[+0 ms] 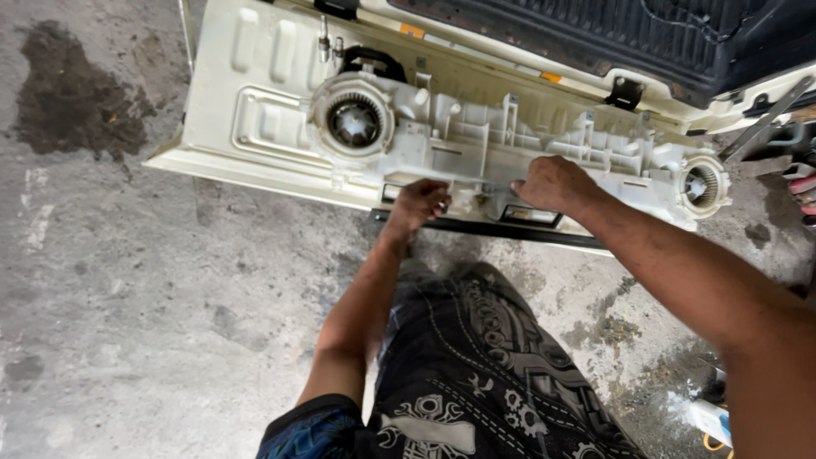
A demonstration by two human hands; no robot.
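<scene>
A long cream plastic blower housing (510, 140) lies on a lowered white tailgate (255, 110). It has a round fan (354, 121) at its left end and a smaller fan (702, 184) at its right end. My left hand (418, 205) is curled against the housing's near edge, fingers closed on a small part I cannot make out. My right hand (552, 184) rests fist-like on the housing just to the right, and a thin metal tool seems to run between the two hands.
Stained concrete floor (127, 280) spreads to the left, with a dark oil patch (76, 93) at the top left. A black truck bed liner (646, 34) lies beyond the tailgate. Tools sit at the far right edge (799, 174). My patterned dark shorts (484, 374) fill the bottom.
</scene>
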